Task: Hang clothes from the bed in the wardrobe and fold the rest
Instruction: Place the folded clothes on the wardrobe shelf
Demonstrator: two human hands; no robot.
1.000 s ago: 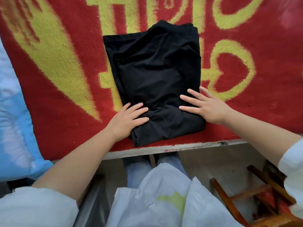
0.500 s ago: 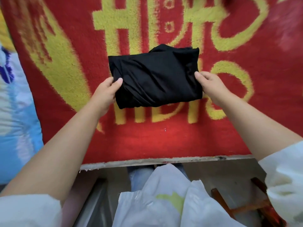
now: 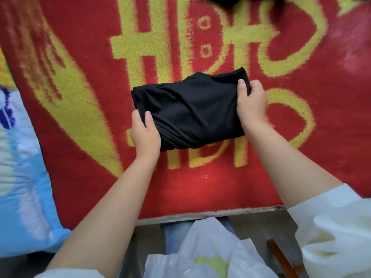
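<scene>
A folded black garment (image 3: 190, 109) is lifted over the red and yellow blanket (image 3: 80, 97) that covers the bed. My left hand (image 3: 145, 135) grips its lower left corner, thumb on top. My right hand (image 3: 252, 103) grips its right end, thumb pressed on the cloth. The bundle is tilted, right end higher. More dark cloth (image 3: 230, 0) shows at the top edge.
A light blue patterned pillow or quilt (image 3: 22, 177) lies at the left of the bed. The bed's front edge (image 3: 210, 213) runs below my arms. An orange wooden stool (image 3: 281, 257) stands on the floor at lower right.
The flat garment was folded in half and picked up from the blanket. Since half a second ago both hands have brought it nearer and tilted it, with the right end up.
</scene>
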